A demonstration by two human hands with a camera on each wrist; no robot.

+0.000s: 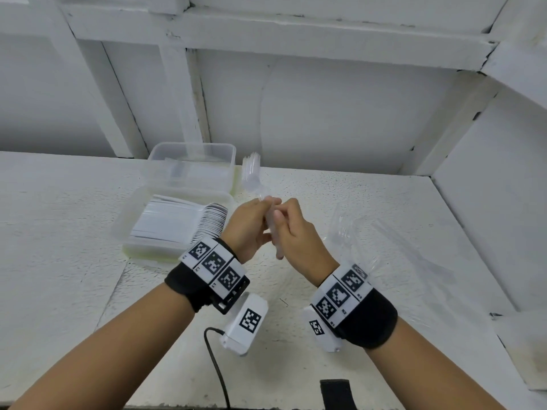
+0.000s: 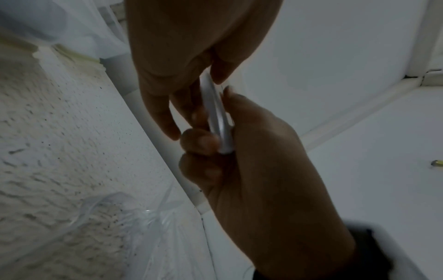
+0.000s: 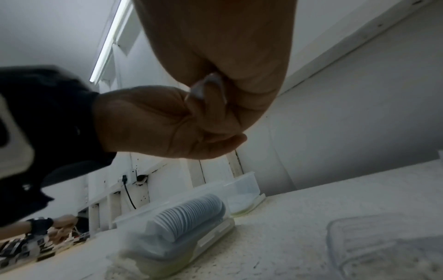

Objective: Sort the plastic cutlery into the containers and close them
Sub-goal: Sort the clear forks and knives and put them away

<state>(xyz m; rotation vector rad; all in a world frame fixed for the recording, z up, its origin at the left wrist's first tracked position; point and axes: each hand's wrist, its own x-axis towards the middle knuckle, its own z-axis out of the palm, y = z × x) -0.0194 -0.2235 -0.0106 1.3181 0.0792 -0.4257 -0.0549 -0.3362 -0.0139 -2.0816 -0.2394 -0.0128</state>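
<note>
On the speckled white tabletop (image 1: 355,202) beside the spoon-filled clear plastic container (image 1: 171,220), both hands, left hand (image 1: 248,226) and right hand (image 1: 296,232), pinch a stack of clear plastic forks (image 1: 251,173), seemingly squaring it for the rear clear container (image 1: 192,164).

Bright, even head view; dim, blurred wrist views

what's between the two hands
A stack of clear forks, gripped by both the left hand and right hand; the head view shows it best.

White speckled table (image 1: 355,202) against white framed wall panels (image 1: 325,113), lit tube overhead (image 3: 107,41).
</note>
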